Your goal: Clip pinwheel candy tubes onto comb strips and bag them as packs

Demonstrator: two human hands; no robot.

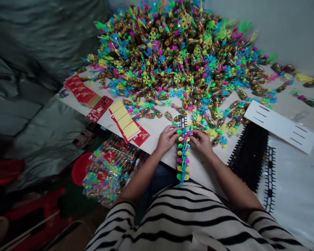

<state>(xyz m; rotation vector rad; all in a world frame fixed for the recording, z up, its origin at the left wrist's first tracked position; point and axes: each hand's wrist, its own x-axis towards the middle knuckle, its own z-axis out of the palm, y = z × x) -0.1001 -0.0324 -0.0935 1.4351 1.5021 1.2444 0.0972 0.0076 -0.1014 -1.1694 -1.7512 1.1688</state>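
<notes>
A black plastic strip [182,120] with toothed edges lies before me at the table's front. Paired round pieces [179,153] in yellow, green and pink line both its sides, with thin blue and pink parts along the middle. My left hand [168,140] is closed at the strip's left edge, its fingertips beside a green piece. On the opposite side my right hand [202,142] has its fingers pinched together by the pink and blue parts; what lies between them is hidden. Beyond both hands rises a large heap of small candy-filled pinwheel toys [172,62].
Red printed cards [81,91] and a yellow-backed card stack [125,120] lie left. On the right are stacked black strips [251,150], a slotted white board [278,127] and clear plastic [300,188]. Bagged toys [107,170] and a red basin [80,169] sit below the table edge.
</notes>
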